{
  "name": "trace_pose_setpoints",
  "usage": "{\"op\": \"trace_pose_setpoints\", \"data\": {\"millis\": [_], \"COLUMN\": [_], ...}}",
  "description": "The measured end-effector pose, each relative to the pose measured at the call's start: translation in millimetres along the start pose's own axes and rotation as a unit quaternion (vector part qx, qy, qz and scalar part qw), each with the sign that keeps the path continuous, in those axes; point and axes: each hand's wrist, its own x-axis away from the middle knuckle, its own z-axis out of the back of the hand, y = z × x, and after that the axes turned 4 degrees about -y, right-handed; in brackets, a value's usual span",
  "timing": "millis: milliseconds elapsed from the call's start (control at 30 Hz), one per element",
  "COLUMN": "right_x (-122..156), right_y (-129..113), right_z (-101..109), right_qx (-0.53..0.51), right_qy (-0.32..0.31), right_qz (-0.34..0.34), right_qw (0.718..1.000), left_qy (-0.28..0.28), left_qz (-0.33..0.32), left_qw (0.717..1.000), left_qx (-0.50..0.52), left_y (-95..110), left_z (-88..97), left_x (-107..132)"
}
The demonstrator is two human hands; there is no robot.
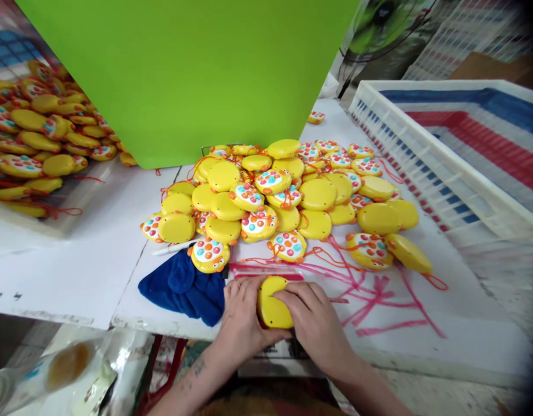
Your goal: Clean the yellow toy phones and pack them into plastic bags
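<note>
My left hand (241, 318) grips a flat oval yellow toy (276, 305) at the table's front edge, its plain yellow face turned up. Around the toy's left side curl the fingers, with the thumb along its lower edge. My right hand (315, 318) is closed against the toy's right side, fingertips pressed on the yellow face; whether they pinch anything small is hidden. Beyond both hands lies a heap of similar toys (223, 175). Some show a white front with coloured dots and a small animal head, with orange cords attached. A dark blue cloth (184, 286) lies left of my left hand.
A green panel (197, 81) stands behind the heap. On the left, a bin (41, 228) holds many more toys. At right sits a white plastic crate (422, 167) with a striped lining. Pink marks (374, 300) streak the white table, and a fan (379, 26) stands behind.
</note>
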Motion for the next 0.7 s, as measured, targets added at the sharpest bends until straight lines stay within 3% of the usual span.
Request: {"op": "trace_pose_setpoints", "data": {"millis": [700], "right_x": [-0.7], "right_y": [1.6], "right_z": [-2.9], "right_qx": [-0.010], "right_qy": [0.029], "right_qz": [0.008], "right_qw": [0.999], "left_qy": [-0.002], "left_qz": [-0.007], "left_qw": [1.000], "left_qx": [-0.010], "left_y": [-1.7], "left_z": [-1.8], "left_x": [0.3]}}
